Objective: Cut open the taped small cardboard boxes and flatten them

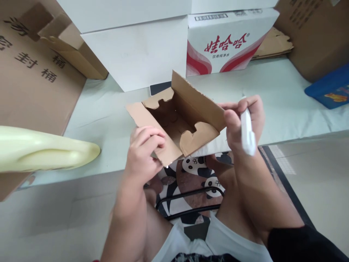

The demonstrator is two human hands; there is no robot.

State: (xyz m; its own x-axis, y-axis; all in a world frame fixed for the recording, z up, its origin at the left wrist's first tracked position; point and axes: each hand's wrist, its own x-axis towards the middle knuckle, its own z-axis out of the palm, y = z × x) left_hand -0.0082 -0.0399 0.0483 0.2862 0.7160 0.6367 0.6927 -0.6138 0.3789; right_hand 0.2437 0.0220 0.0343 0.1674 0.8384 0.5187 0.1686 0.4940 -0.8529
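A small brown cardboard box point(195, 109) is held tilted over the edge of the covered table, its top open and its flaps spread. I see into its dark inside, where nothing can be made out. My left hand point(145, 151) is closed on the box's near-left flap, fingers over the inner face. My right hand point(245, 116) is closed around a slim white pen-shaped tool point(247, 133), whose exact kind I cannot tell. Fingers of that same hand reach to the right corner of the far flap and seem to touch it.
White cartons point(141, 51) and a red-and-white water carton point(229, 42) stand behind. A dark flat object point(160, 88) lies behind the box. Large brown cartons point(32, 69) and a pale yellow object point(49, 149) are left; a blue container point(329, 87) is right. Below is a panda-patterned mat point(188, 182).
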